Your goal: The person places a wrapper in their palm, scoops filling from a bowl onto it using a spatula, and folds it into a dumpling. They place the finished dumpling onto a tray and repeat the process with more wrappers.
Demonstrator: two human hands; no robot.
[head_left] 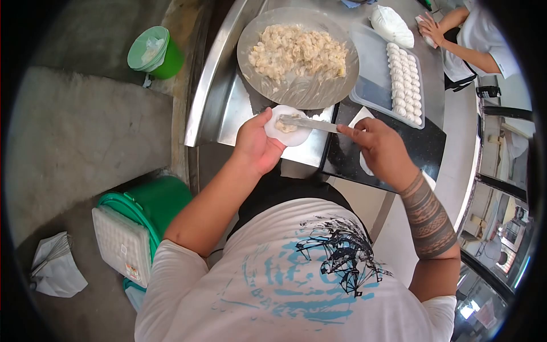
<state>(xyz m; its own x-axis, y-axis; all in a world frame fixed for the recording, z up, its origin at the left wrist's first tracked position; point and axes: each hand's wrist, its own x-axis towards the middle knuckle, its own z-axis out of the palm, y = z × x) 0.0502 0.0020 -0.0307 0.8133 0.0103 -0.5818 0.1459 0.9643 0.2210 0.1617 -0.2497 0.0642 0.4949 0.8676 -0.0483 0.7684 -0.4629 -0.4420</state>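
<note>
My left hand [259, 143] is closed around the edge of a thin round dough wrapper [295, 138], which lies across the palm and fingers. A small lump of pale filling [284, 126] sits in the wrapper's middle. My right hand [383, 147] grips a flat metal spatula [320, 124]; its blade tip touches the filling. Just beyond both hands is a wide metal bowl [296, 98], holding a large heap of the same chunky filling [299, 50].
Right of the bowl, a clear plastic tray [369, 86] holds rows of white dough balls [405, 85]. A white bundle [392, 25] lies at its far end. Another person's hands [433, 29] work at the far right. Left on the floor stand a green bucket [171, 60] and a green bin [162, 199].
</note>
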